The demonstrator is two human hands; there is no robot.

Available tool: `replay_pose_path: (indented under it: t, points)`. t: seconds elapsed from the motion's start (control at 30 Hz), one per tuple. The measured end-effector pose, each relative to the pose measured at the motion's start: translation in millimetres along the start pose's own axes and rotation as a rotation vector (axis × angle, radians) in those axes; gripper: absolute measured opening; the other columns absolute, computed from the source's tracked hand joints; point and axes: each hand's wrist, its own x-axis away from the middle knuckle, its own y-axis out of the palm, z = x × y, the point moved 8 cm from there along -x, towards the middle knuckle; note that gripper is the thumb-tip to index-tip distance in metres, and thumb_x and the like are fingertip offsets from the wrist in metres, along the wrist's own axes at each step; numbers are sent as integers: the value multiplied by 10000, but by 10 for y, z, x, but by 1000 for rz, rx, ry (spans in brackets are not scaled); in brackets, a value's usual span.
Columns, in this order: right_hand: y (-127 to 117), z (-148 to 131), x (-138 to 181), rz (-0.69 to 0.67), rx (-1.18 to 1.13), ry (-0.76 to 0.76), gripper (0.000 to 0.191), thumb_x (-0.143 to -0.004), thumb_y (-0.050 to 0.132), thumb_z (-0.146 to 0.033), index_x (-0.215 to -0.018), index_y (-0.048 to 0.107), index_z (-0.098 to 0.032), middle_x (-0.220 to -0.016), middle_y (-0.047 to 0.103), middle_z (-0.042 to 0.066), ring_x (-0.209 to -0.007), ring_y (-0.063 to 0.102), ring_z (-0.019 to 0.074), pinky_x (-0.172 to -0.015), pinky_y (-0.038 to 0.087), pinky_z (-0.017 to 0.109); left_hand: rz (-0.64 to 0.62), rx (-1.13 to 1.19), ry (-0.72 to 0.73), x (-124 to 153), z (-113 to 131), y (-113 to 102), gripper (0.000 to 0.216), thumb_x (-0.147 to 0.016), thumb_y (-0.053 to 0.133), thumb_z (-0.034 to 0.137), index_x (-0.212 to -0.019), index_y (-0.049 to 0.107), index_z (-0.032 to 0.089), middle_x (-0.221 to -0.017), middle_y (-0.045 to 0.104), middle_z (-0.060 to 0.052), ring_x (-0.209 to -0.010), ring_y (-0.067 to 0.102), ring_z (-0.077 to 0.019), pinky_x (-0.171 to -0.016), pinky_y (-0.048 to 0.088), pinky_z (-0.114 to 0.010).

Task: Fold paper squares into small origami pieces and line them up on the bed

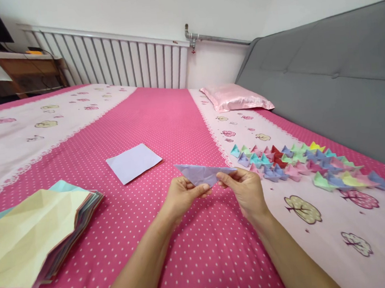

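Observation:
A folded piece of lavender paper [200, 172], long and pointed at its ends, is held up over the bed between both hands. My left hand [184, 195] pinches its lower left part, thumb in front and fingers behind. At the right end my right hand [245, 186] grips it the same way. Creases show across its face. Beyond my left hand lies a small stack of square paper [134, 161] with a lavender sheet on top. Rows of folded paper boats [297, 162] in many colours stand to the right of my right hand.
A thick pile of creased paper sheets [33, 234], pale yellow on top, lies at the left on the pink dotted bedspread [162, 119]. Farther back are a pink pillow [237, 97], a grey headboard [328, 61] and a white radiator [111, 56].

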Motion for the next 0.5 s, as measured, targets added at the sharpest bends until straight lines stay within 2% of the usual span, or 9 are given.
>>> replay_pose_path:
  t: [0.27,0.37,0.5]
  points:
    - [-83,-46,-25,51,-76,-36,166,-651,709,-312,-664,657,-155,-549,615,-12,-519,561,101,-543,460,229,70,29,1,-17,-6,-83,240,-626,718,202,-844,659,120,-752,683,-54,-637,602,-98,-624,449,-200]
    - [-36,-87,8,7,-80,-73,143,-703,667,-308,-700,665,-165,-582,636,-3,-543,587,113,-560,481,240,155,123,42,-24,22,-166,239,-628,720,196,-838,639,116,-750,674,-43,-628,597,-83,-631,456,-186]
    - [92,-197,92,-110,30,-177,112,-750,621,-274,-725,663,-173,-616,645,2,-581,598,122,-583,481,244,258,373,30,-32,7,-263,195,-612,729,159,-763,614,119,-657,621,13,-560,564,-44,-575,454,-138]
